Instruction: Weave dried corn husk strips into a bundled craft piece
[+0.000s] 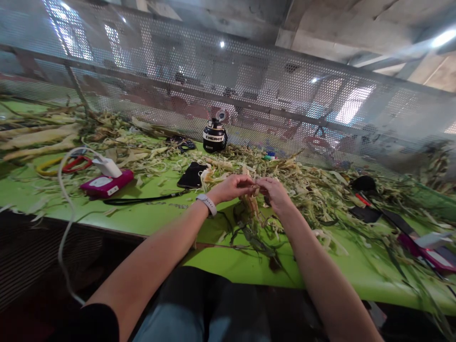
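Both hands' fingers (245,179) are pinching a dried husk strip (255,187) — pulling unevenly could tear it.

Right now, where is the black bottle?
In the head view, the black bottle stands beyond both hands, slightly left, in front of the perforated metal screen.

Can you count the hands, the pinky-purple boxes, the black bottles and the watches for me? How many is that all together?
Hands, left hand and right hand: 2
Magenta boxes: 2
Black bottle marked "ENERGY": 1
Pale wristwatch: 1
Total: 6
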`<state>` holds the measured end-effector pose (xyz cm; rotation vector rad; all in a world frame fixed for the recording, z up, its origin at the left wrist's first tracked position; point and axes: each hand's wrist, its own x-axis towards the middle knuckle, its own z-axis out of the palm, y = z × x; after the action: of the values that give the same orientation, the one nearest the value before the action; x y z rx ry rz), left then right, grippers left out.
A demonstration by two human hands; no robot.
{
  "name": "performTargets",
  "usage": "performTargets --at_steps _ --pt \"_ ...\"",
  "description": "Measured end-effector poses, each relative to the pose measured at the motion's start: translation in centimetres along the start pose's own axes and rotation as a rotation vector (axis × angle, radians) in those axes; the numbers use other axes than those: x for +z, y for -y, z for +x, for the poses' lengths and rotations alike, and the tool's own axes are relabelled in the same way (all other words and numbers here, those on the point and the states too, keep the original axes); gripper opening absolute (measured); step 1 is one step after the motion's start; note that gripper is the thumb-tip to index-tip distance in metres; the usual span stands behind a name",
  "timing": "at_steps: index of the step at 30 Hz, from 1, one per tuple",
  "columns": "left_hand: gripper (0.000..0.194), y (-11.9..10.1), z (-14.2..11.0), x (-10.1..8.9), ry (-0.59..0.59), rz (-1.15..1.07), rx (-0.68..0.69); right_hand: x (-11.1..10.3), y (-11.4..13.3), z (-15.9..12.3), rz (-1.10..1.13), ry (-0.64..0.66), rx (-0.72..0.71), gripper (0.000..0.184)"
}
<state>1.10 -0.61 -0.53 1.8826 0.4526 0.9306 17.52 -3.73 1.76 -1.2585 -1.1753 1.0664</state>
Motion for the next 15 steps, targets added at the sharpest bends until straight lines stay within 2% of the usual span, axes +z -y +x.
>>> performTargets --at_steps 4,10,15 --pt "0.036 0.23 0.02 -0.01 0.016 -0.003 -0.019 -0.11 0.18 -0.11 -0.005 0.040 0.023 0.036" --pt "0.036 0.31 -0.01 -0.05 0.011 -0.028 -0.037 -0.09 0.15 0.01 -0.205 -0.038 -0.118 0.047" --pt "0.038 0.00 0.00 0.00 0.038 -0.071 -0.050 -0.31 0.21 0.01 -0.318 0.100 -0.123 0.050"
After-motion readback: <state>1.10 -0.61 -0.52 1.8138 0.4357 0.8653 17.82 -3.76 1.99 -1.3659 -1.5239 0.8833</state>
